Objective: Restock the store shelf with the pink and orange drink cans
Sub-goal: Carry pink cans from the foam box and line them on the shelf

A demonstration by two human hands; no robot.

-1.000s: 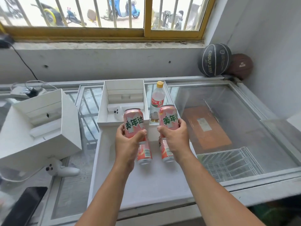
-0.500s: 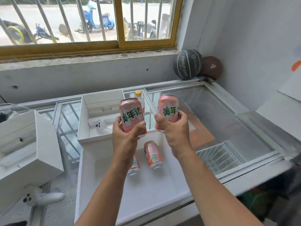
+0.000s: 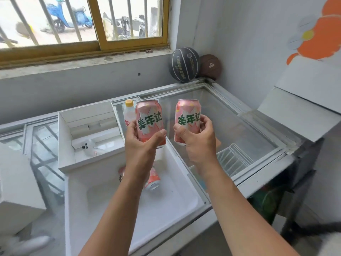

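Note:
My left hand (image 3: pixel 143 146) grips an upright pink and orange drink can (image 3: pixel 149 119) with green lettering. My right hand (image 3: pixel 198 143) holds a second can of the same kind (image 3: pixel 187 117), also upright, a short gap to the right of the first. Both cans hang above the far end of a shallow white tray (image 3: pixel 166 204). Two more cans lie on their sides in that tray: one (image 3: pixel 152 179) shows beside my left forearm, the other (image 3: pixel 121 174) is mostly hidden behind it.
The tray rests on a glass-topped chest freezer (image 3: pixel 245 130) with a wire basket (image 3: pixel 234 159) inside. An open white box (image 3: pixel 88 137) and a yellow-capped bottle (image 3: pixel 128 112) stand behind the cans. Two basketballs (image 3: pixel 185 64) sit in the corner. A white box (image 3: pixel 16 183) is at left.
Both hands have lifted their cans up off the tray and the view has swung to the right, bringing the right wall into sight. The two lying cans stayed put.

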